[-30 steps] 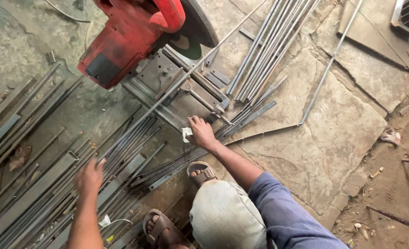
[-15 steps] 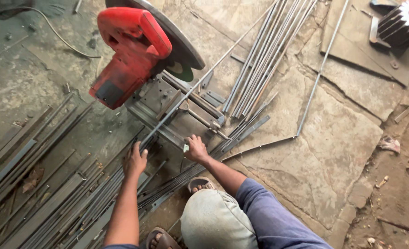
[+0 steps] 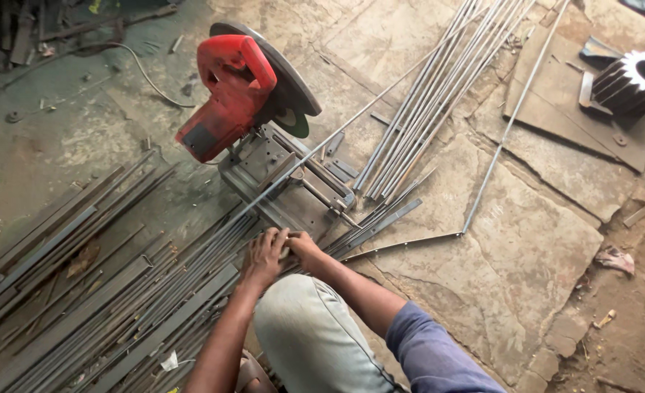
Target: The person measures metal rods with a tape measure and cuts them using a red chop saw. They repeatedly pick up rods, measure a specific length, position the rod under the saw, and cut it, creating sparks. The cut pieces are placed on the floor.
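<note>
1. Steel is what both hands meet on: the left hand (image 3: 263, 256) and right hand (image 3: 305, 249) are brought together, fingers curled, just in front of the knee (image 3: 304, 320), on the near end of a long thin rod (image 3: 322, 144). Whether the fingers fully close round it, or also pinch some small piece between them, I cannot tell.
2. That rod runs from the hands up and right, through the vise (image 3: 304, 191) of the saw, toward the far right corner of the floor (image 3: 533, 240). Held at its near end, it seems to be kept lined up on the saw base.
3. The red saw (image 3: 224, 102) stands tilted up, its disc (image 3: 286, 84) clear of the rod, so the rod can be slid freely.
4. Left of the hands, flat bars and rods (image 3: 82, 291) lie in a fanned heap on the floor, within easy reach.
5. Right of the vise, a bundle of long rods (image 3: 431, 102) lies roughly parallel to the held one.
6. Farther off, by the far right edge, a gear (image 3: 631, 80) rests on a plate (image 3: 555, 109).
</note>
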